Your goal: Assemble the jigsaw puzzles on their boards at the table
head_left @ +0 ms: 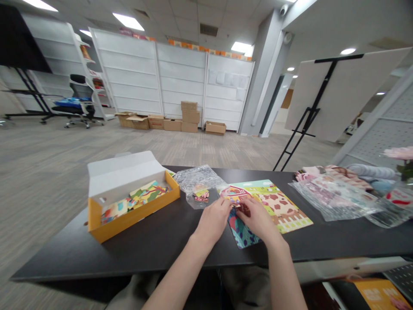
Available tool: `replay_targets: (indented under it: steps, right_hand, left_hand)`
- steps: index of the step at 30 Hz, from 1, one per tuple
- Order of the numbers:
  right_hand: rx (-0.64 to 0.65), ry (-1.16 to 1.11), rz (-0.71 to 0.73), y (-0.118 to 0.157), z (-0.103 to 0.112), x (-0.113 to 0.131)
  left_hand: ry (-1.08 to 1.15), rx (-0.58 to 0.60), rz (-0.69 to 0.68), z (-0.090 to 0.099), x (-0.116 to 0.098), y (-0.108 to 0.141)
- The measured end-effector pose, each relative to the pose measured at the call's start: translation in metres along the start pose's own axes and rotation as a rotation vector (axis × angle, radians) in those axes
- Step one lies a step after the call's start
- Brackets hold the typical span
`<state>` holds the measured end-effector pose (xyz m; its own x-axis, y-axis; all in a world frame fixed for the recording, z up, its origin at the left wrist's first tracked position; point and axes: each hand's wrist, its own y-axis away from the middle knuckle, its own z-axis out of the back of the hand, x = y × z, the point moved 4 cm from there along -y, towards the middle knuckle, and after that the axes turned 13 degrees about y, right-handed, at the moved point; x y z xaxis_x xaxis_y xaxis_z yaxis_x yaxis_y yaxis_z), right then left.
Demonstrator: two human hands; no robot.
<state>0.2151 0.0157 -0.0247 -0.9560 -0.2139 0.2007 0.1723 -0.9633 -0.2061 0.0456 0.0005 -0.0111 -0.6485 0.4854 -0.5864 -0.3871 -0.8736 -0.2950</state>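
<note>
My left hand (213, 220) and my right hand (257, 220) meet over the near edge of a farm-scene jigsaw puzzle (277, 203), which lies on a black table (61, 258). My right fingertips press on a dark red puzzle piece (244, 209). My left fingertips reach toward the same spot, but whether they grip anything is hidden. Left of my hands, a transparent plastic bag (197, 178) holds a few loose puzzle pieces (201, 195). An open yellow box (132, 207) further left holds more puzzle pieces.
At the table's right end lie plastic-wrapped patterned items (335, 193) and pink flowers (400, 153). Behind the table stand a black-framed display board (335, 92) and a grey pegboard panel (383, 120). Cardboard boxes (172, 122) line the far white wall.
</note>
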Motion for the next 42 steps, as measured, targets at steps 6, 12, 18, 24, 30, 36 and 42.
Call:
replay_targets:
  steps: [6, 12, 18, 24, 30, 36, 42]
  right_hand:
    - [-0.056, 0.028, -0.059, -0.004, -0.003, -0.003]
    - [-0.026, 0.052, -0.065, -0.009, -0.006, -0.007]
    - [-0.042, 0.122, -0.077, -0.007, 0.005, 0.005]
    - [-0.083, 0.092, -0.114, -0.004, 0.013, 0.013]
    - [-0.094, 0.075, -0.108, -0.004, 0.013, 0.011]
    - [-0.080, 0.008, -0.023, -0.004, 0.008, 0.006]
    - [-0.069, -0.021, -0.022, -0.003, 0.006, 0.002]
  left_hand:
    - [-0.034, 0.017, -0.007, 0.001, -0.001, 0.001]
    - [0.000, -0.074, 0.046, 0.007, 0.000, 0.002]
    - [0.072, -0.097, 0.062, 0.013, -0.002, 0.004]
    - [0.096, -0.091, 0.138, 0.014, 0.002, 0.006]
    - [0.051, 0.020, 0.036, 0.012, -0.001, 0.011]
    - [-0.048, 0.061, -0.130, 0.009, -0.003, 0.018]
    - [-0.129, 0.145, -0.188, 0.013, -0.004, 0.025]
